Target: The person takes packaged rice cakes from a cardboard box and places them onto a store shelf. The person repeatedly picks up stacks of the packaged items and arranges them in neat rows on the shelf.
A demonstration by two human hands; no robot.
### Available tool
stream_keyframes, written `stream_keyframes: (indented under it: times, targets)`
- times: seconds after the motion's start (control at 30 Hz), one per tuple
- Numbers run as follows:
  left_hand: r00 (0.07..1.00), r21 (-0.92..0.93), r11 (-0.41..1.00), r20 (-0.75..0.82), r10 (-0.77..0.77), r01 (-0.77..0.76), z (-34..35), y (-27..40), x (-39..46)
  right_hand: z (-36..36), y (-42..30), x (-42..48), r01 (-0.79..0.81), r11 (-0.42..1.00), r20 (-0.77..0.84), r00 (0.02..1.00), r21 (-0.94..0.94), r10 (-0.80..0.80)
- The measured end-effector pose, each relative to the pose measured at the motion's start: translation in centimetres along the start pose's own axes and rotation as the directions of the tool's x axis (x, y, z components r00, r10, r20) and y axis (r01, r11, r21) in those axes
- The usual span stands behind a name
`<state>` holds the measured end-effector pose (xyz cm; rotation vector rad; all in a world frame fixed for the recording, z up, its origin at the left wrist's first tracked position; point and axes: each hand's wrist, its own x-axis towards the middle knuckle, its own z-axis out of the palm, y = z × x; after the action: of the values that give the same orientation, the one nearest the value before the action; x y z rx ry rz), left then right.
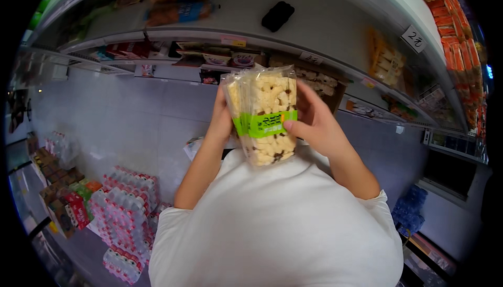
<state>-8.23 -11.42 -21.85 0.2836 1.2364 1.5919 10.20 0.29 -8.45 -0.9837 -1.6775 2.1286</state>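
Several clear plastic snack packs (275, 94) are held together upright in front of my chest. Pale yellow puffed sticks, pressed into blocks with dark raisin-like bits, show through the wrap, and a green printed band crosses each visible front. My left hand (223, 116) grips the left side of the bundle, its fingers mostly hidden behind the packs. On the other side, my right hand (316, 120) rests its thumb on the green band of the front pack; its other fingers are behind. An open cardboard box (338, 100) with similar packs stands just beyond my right hand.
Ahead is a store shelf (235, 12) bearing blue-labelled packs (184, 12), a small black object (278, 16) and yellow packs (387, 57). Bagged snacks (218, 57) fill a lower shelf. Shrink-wrapped bottles (122, 208) and cartons (59, 204) stand on the floor at left.
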Motion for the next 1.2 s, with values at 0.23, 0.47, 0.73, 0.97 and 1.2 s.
stream_keyframes:
  times: [0.23,0.47,0.73,0.97,1.2]
  targets:
    - [0.989,0.015,0.996,-0.112,0.093,-0.092,0.9,-0.4,-0.7,-0.6,1.4,0.5,-0.216,0.903,0.105,0.976,0.371,0.190]
    - [0.996,-0.431,0.902,0.084,0.009,0.028,0.9,1.5,-1.6,0.3,0.7,-0.3,-0.298,0.842,0.260,0.946,0.450,0.196]
    - [0.998,-0.560,0.828,-0.021,-0.056,0.034,-0.7,0.8,-3.1,-7.5,7.1,0.5,-0.210,0.640,0.314,0.948,0.739,-0.052]
    - [0.994,-0.529,0.846,-0.107,0.010,-0.065,-2.6,1.1,-4.7,-12.5,18.9,4.3,-0.413,0.254,0.349,0.900,0.875,0.263]
    - [0.993,-0.532,0.841,-0.113,0.040,-0.095,-3.0,1.7,-4.4,-10.5,26.3,12.4,-0.572,0.123,0.540,0.812,0.811,0.221]
